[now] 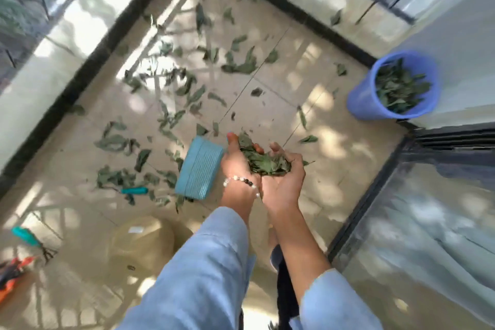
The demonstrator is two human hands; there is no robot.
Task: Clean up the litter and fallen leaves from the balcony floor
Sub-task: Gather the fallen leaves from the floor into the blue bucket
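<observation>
Tools (25, 236) lie by the floor's left edge, out of the way. Loose leaves (171, 104) scatter across the middle tiles (267, 94), with a teal ribbed mat (199, 170) among them. Now the left hand (237, 162) and right hand (284, 182) come together, fingers curled into one bowl around a leaf bundle (263, 162) so nothing spills. Over at the far right corner waits the blue bucket (367, 99), already well stocked with leaves, likely this handful's destination.

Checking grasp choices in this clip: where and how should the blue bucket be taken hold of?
Grip the blue bucket by its rim, coming from above on the open floor side; it stands in the corner, tilted in this view, leaves inside. No handle shows.
</observation>
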